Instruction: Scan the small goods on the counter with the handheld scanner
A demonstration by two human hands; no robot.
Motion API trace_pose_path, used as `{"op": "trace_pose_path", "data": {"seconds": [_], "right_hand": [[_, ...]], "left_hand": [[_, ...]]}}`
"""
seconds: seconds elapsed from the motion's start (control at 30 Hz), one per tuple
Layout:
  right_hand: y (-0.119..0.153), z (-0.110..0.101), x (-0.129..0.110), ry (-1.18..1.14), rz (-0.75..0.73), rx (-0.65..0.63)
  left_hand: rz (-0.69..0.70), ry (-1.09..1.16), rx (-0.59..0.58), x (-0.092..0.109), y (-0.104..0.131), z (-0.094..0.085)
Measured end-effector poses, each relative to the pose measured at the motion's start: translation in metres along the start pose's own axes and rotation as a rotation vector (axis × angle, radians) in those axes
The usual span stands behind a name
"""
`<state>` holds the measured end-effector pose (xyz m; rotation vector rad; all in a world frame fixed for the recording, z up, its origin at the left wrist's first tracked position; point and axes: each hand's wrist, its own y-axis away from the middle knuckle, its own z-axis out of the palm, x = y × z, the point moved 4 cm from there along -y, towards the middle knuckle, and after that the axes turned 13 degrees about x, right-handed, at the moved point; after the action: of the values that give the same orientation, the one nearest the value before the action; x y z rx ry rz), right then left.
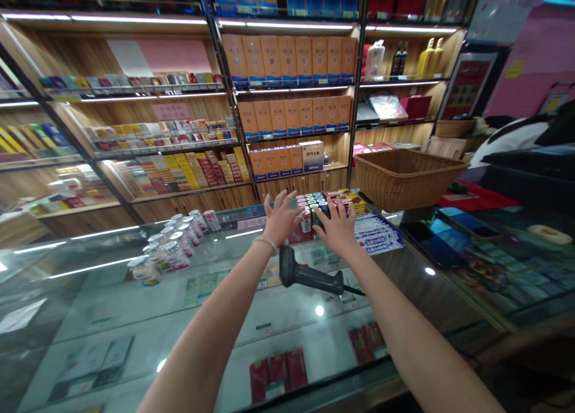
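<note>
On the glass counter [278,317], small upright containers with pink, white and green tops [311,202] stand in tight rows. My left hand [281,216], a pale bracelet at its wrist, is at their left side with fingers spread. At their right front is my right hand [336,227], fingers apart and thumb near a dark green one. Whether either hand touches them I cannot tell. Nearer to me a black handheld barcode scanner [314,276] lies between my forearms. Blue-and-white slim packets [377,233] lie right of my right hand, with yellow and red packs [354,203] behind.
Several clear-lidded small jars [173,245] stand at the counter's left. A wicker basket [404,176] sits at the back right, near a dark phone [433,245] and a blue-edged phone [469,221]. Shelves with boxed goods [294,119] line the wall behind.
</note>
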<state>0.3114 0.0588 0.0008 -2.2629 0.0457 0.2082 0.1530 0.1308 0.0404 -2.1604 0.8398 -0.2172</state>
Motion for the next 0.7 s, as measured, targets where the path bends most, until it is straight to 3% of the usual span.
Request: {"op": "trace_pose_path", "data": {"seconds": [0.33, 0.7], "right_hand": [[-0.0005, -0.0019, 0.0005, -0.010, 0.010, 0.000], [-0.0020, -0.0044, -0.0015, -0.004, 0.028, -0.019]], "left_hand": [[-0.066, 0.081, -0.007, 0.0016, -0.0041, 0.0030], [-0.202, 0.134, -0.137, 0.0042, -0.0090, 0.0050]]}}
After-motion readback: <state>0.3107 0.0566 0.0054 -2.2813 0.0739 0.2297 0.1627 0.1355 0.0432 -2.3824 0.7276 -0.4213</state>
